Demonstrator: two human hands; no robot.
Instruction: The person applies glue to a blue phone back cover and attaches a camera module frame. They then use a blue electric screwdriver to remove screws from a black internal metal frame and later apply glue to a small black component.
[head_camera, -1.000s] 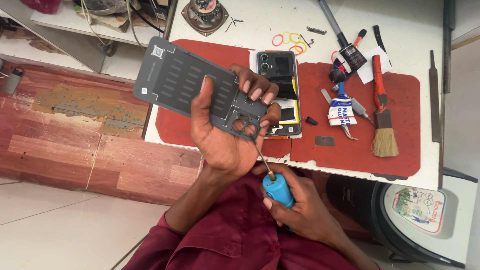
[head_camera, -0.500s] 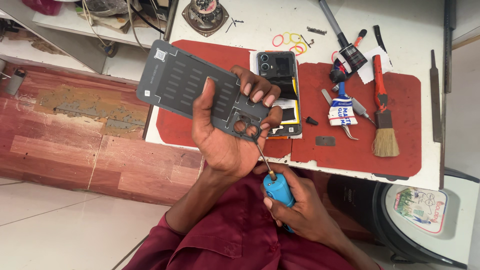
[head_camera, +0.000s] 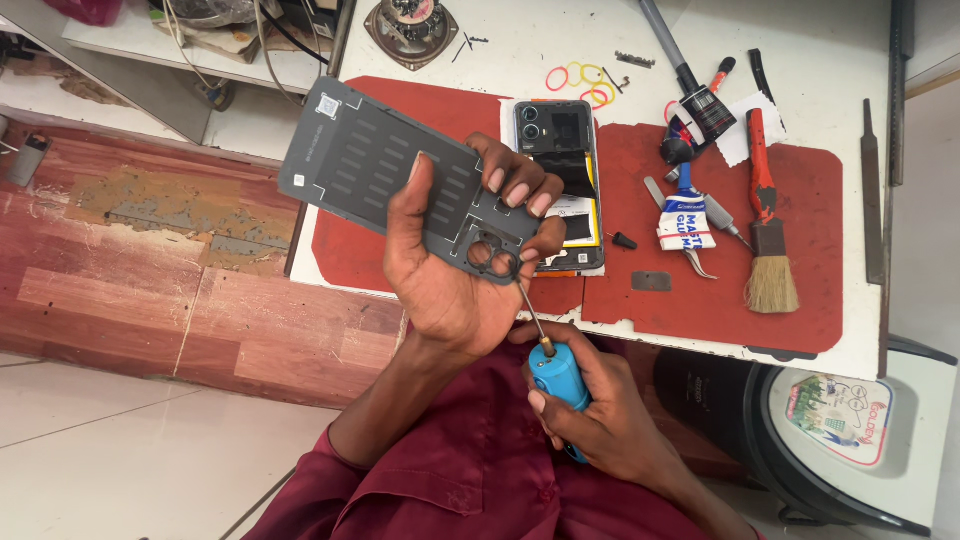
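While left hand (head_camera: 455, 285) gripped grey back cover (head_camera: 400, 175), right hand (head_camera: 590, 410) closed around blue screwdriver (head_camera: 558, 378), tip seemingly touching cover; behind cover, opened phone (head_camera: 560, 135), brush (head_camera: 768, 250).

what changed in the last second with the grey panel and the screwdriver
Very little. The left hand tipped the grey back panel slightly, its far end shifting a touch. The right hand kept the blue screwdriver with its tip at the panel's camera-hole end. The phone, brush and glue tube on the red mat stayed put.

A brush (head_camera: 771, 262), glue tube (head_camera: 684, 215), coloured rubber bands (head_camera: 580, 82) and an opened phone (head_camera: 562, 160) lie on the red mat (head_camera: 720, 290).
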